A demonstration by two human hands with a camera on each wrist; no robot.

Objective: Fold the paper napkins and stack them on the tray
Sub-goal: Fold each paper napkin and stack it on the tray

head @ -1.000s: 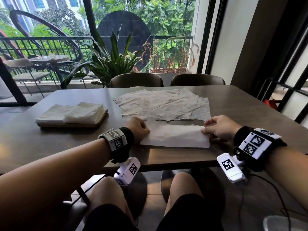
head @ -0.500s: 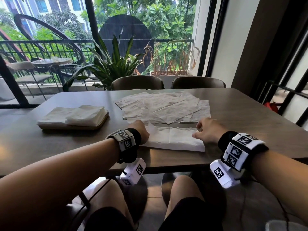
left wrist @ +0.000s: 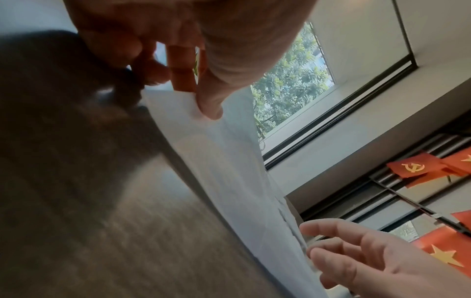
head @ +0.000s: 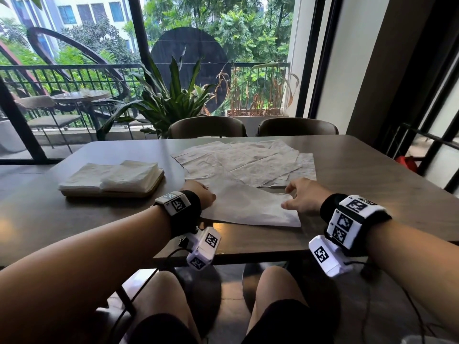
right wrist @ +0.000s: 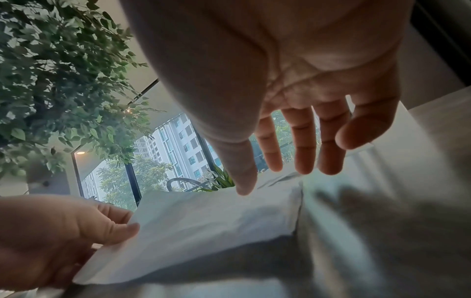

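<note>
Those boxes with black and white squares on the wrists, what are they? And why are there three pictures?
They are small cameras strapped to a person's wrists. One picture comes from a camera on the head, looking down at a table. The other two look along each hand. The left hand pinches a half-folded paper napkin by its edge. The right hand is open beside it, its fingers spread and holding nothing. Farther back lie flat unfolded napkins. On the left, a tray holds folded napkins.

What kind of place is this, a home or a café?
Probably a café or restaurant, though I can't be sure: a dining table with two chairs opposite, a tray stacked with folded napkins, and a balcony table outside.
</note>
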